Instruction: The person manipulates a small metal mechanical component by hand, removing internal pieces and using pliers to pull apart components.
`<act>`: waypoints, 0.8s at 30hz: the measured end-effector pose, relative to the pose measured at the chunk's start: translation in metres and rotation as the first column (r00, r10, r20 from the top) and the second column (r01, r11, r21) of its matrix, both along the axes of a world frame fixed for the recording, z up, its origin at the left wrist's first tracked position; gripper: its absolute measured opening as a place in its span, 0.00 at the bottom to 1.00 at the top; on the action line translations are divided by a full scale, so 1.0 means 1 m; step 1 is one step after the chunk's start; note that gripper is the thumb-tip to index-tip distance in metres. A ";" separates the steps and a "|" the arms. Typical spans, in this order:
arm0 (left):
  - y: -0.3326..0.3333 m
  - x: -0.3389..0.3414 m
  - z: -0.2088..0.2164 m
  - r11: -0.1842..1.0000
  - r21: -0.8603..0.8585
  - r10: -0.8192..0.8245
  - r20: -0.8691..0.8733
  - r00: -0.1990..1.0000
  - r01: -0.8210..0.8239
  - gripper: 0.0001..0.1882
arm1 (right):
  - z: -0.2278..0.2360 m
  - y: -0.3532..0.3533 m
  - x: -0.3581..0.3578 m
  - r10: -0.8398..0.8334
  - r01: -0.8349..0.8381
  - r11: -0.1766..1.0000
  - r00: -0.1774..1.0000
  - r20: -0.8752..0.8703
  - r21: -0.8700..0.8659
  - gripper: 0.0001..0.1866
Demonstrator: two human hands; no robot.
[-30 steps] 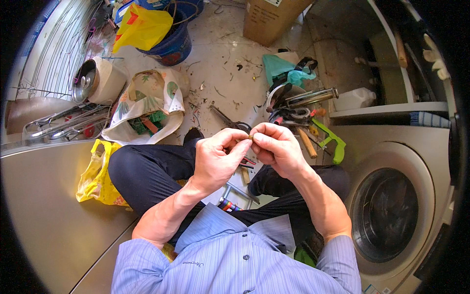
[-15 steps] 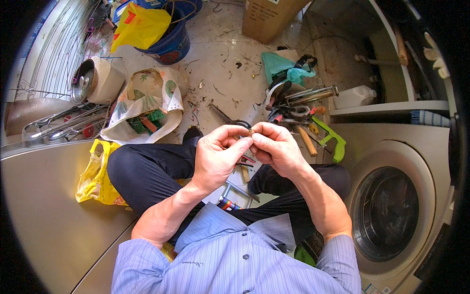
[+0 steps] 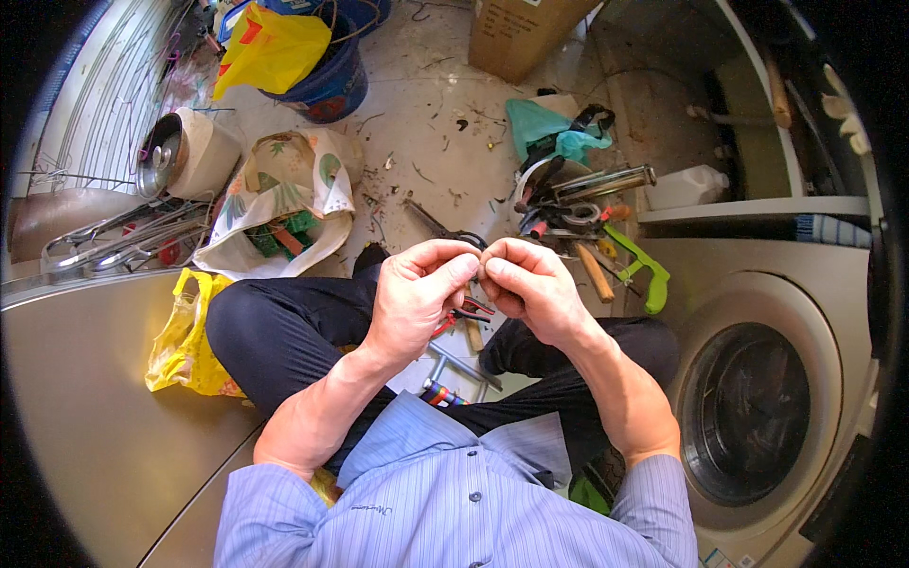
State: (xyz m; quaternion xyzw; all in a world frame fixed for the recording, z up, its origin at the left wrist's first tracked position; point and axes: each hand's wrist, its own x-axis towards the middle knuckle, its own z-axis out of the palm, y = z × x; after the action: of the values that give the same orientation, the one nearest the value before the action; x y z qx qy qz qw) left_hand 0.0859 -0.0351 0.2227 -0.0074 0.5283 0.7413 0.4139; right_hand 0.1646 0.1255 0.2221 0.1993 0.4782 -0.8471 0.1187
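Over my crossed legs, my left hand (image 3: 424, 295) and my right hand (image 3: 538, 287) meet at the fingertips. Thumb and forefinger are closed in a pinch on each hand. Whatever they hold is too small or hidden to make out. Just beyond the fingers lies a pair of dark-handled scissors (image 3: 437, 223) on the floor. Red-handled pliers (image 3: 473, 309) show partly below my hands. Between my legs is a grey metal frame (image 3: 460, 367), with a striped multicoloured cylinder (image 3: 437, 393) beside it.
A pile of tools with a bright green handle (image 3: 648, 273) and a wooden handle (image 3: 594, 275) lies ahead right. A washing machine (image 3: 822, 331) stands right. At left are a patterned cloth bag (image 3: 327, 213) and a yellow plastic bag (image 3: 194, 331). Farther off are a blue bucket (image 3: 331, 93) and a cardboard box (image 3: 516, 38).
A tiny piece that showed between my fingertips is now out of sight. My left thumb and hand have shifted slightly left, and both hands keep their pinch.
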 end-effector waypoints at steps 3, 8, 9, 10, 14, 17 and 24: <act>0.000 0.003 -0.006 0.999 0.044 0.016 0.095 0.995 -0.021 0.07 | -0.002 -0.001 0.001 -0.021 0.022 1.000 1.000 -0.011 0.012 0.08; -0.002 0.003 -0.016 0.995 0.100 0.003 0.184 0.983 -0.022 0.06 | 0.001 0.001 0.004 -0.018 0.018 0.999 1.000 0.006 -0.028 0.09; -0.002 0.004 -0.014 0.996 0.091 0.008 0.185 0.983 -0.025 0.06 | 0.001 0.001 0.004 -0.011 0.011 0.999 1.000 -0.001 -0.031 0.09; -0.002 0.004 -0.013 0.996 0.082 0.012 0.186 0.983 -0.028 0.06 | 0.001 0.002 0.005 -0.007 0.007 1.000 1.000 -0.013 -0.015 0.09; 0.001 0.005 -0.011 0.997 0.077 0.017 0.164 0.986 -0.030 0.06 | 0.001 0.002 0.006 -0.017 0.018 0.999 0.999 -0.030 0.035 0.09; 0.001 0.006 -0.011 0.998 0.057 0.001 0.128 0.992 -0.008 0.07 | -0.003 0.001 0.006 -0.056 0.057 0.997 0.998 -0.033 0.052 0.08; 0.005 0.010 -0.008 0.998 0.063 0.004 0.091 0.996 -0.009 0.10 | -0.015 0.006 0.009 -0.097 0.093 0.989 0.995 -0.023 -0.117 0.08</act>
State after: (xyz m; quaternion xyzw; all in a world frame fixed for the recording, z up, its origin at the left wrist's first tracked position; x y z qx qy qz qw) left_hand 0.0962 -0.0296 0.2151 -0.0299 0.4852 0.7578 0.4352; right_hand 0.1732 0.1311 0.2073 0.2027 0.4199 -0.8808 0.0828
